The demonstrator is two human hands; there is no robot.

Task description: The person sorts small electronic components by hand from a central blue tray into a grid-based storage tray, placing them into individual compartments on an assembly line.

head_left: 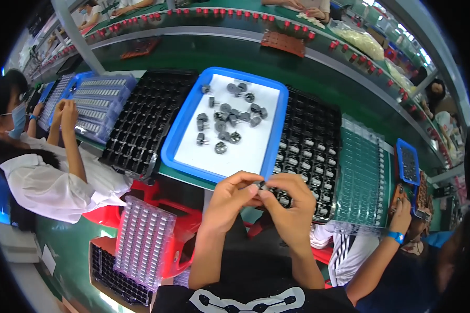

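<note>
My left hand (pixel 228 199) and my right hand (pixel 291 204) meet at the near edge of the blue-rimmed tray (pixel 171 151). Both are closed, their fingertips pinching a small dark grey part (pixel 261 185) between them. Most of that part is hidden by the fingers. Inside the tray, on its white bottom, lie several loose grey round parts with thin metal pins (pixel 225 108). Just beyond my right hand is a black compartment tray (pixel 310 151), its nearer cells filled with silvery parts.
Left of the blue tray stands a black compartment tray (pixel 146 117). Clear green-tinted trays (pixel 361 172) lie at the right. A red stool (pixel 185 229) with a tray of parts (pixel 143 237) and a box (pixel 96 245) are at lower left. Co-workers sit on both sides.
</note>
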